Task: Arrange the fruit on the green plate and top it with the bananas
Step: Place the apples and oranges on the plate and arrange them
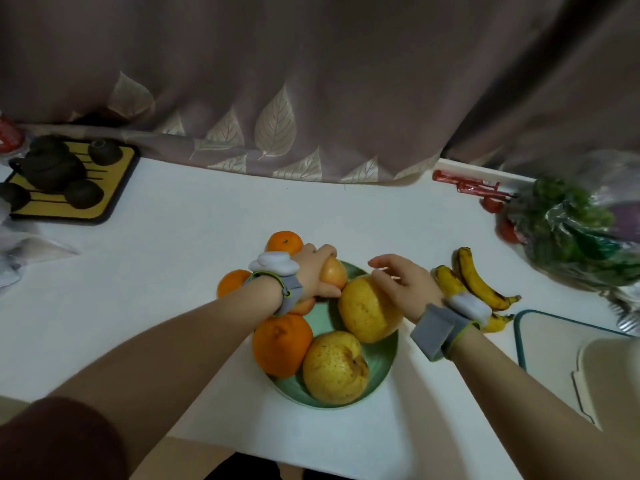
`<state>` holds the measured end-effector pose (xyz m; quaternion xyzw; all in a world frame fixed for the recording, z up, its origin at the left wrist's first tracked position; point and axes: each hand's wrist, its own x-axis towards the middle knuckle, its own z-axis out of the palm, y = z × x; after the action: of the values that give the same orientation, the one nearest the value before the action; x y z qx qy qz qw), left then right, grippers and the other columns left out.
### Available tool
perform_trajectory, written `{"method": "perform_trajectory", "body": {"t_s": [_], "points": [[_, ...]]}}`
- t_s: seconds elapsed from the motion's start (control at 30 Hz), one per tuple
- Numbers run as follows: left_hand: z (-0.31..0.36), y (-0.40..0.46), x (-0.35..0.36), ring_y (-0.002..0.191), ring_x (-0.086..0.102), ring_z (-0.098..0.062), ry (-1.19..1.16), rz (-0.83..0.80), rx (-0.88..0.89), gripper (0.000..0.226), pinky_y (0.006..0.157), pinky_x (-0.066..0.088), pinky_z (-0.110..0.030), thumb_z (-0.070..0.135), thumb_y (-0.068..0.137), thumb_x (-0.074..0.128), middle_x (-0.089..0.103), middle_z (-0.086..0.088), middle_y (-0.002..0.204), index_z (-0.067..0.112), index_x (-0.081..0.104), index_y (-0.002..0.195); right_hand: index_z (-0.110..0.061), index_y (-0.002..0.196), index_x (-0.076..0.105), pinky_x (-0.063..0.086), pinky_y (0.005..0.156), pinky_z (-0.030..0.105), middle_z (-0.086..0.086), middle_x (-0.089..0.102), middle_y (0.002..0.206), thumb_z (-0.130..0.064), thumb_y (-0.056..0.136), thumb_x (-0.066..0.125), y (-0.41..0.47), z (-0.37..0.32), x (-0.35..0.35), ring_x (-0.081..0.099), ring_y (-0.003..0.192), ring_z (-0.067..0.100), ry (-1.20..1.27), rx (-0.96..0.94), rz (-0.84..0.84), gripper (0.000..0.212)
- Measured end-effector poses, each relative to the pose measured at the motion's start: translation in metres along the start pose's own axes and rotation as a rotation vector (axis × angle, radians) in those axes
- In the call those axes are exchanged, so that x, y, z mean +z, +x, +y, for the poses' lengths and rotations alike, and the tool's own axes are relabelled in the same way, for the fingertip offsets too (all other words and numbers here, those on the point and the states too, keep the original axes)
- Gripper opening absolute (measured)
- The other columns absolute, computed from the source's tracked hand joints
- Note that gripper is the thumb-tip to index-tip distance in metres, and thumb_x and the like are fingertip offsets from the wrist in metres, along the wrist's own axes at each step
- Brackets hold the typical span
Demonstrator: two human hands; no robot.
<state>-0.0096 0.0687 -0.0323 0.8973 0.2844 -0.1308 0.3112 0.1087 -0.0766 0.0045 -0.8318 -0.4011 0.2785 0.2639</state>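
Observation:
The green plate (384, 355) lies on the white table in front of me. On it rest two yellow pears, one near (334, 367) and one farther back (365, 311), and a large orange (282, 344). My left hand (317, 275) is shut on a pale orange-pink fruit (335, 273) over the plate's far left edge. My right hand (403, 284) hovers with spread fingers on the far pear's right side, holding nothing. Two more oranges (284, 242) (230, 282) sit on the table beyond my left wrist. The bananas (479, 284) lie to the right of the plate.
A yellow-and-black tray with a dark tea set (62, 178) sits far left. A bag of greens (575, 230) and red packets (467, 185) are far right. A teal-rimmed board (568, 344) is at the right edge. A curtain (277, 98) hangs behind the table.

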Motion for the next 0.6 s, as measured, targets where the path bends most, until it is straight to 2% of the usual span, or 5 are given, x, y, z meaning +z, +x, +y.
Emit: {"method": "perform_trajectory", "body": {"t_s": [0.07, 0.13, 0.23, 0.4, 0.6], "points": [[-0.001, -0.002, 0.002, 0.111, 0.047, -0.037, -0.016, 0.015, 0.018, 0.069, 0.095, 0.042, -0.046, 0.039, 0.076, 0.068, 0.042, -0.018, 0.130, 0.018, 0.033, 0.132, -0.018, 0.127, 0.049, 0.037, 0.098, 0.029, 0.007, 0.052, 0.131, -0.032, 0.089, 0.056, -0.013, 0.005, 0.004, 0.050, 0.118, 0.022, -0.071, 0.024, -0.067, 0.042], [-0.002, -0.003, 0.002, 0.116, 0.045, -0.035, -0.028, 0.014, 0.043, 0.069, 0.098, 0.040, -0.044, 0.035, 0.078, 0.068, 0.040, -0.017, 0.134, 0.019, 0.031, 0.134, -0.021, 0.139, 0.031, 0.035, 0.104, 0.036, 0.007, 0.039, 0.142, -0.046, 0.080, 0.063, -0.023, 0.008, 0.012, 0.043, 0.126, 0.027, -0.186, 0.046, -0.122, 0.072], [-0.003, -0.001, -0.001, 0.121, 0.042, -0.034, -0.010, -0.023, 0.058, 0.072, 0.102, 0.038, -0.042, 0.031, 0.078, 0.068, 0.036, -0.016, 0.139, 0.021, 0.029, 0.138, -0.027, 0.144, 0.010, 0.040, 0.101, 0.044, 0.008, 0.030, 0.146, -0.057, 0.067, 0.069, -0.027, 0.008, 0.027, 0.043, 0.125, 0.035, -0.345, 0.064, -0.143, 0.102], [-0.003, -0.001, -0.004, 0.127, 0.037, -0.035, 0.061, -0.058, 0.070, 0.074, 0.103, 0.037, -0.041, 0.029, 0.083, 0.063, 0.025, -0.016, 0.145, 0.023, 0.019, 0.142, -0.032, 0.135, 0.015, 0.047, 0.090, 0.044, 0.005, 0.038, 0.137, -0.050, 0.057, 0.072, -0.012, 0.005, 0.021, 0.050, 0.112, 0.036, -0.443, -0.038, -0.161, 0.098], [-0.008, -0.007, -0.002, 0.130, 0.034, -0.035, 0.085, -0.040, 0.051, 0.081, 0.103, 0.036, -0.040, 0.034, 0.085, 0.059, 0.018, -0.016, 0.150, 0.019, 0.005, 0.144, -0.030, 0.142, 0.008, 0.036, 0.100, 0.042, 0.000, 0.021, 0.150, -0.035, 0.065, 0.072, 0.003, -0.001, -0.003, 0.032, 0.126, 0.034, -0.932, -0.501, -0.434, 0.100]]}}
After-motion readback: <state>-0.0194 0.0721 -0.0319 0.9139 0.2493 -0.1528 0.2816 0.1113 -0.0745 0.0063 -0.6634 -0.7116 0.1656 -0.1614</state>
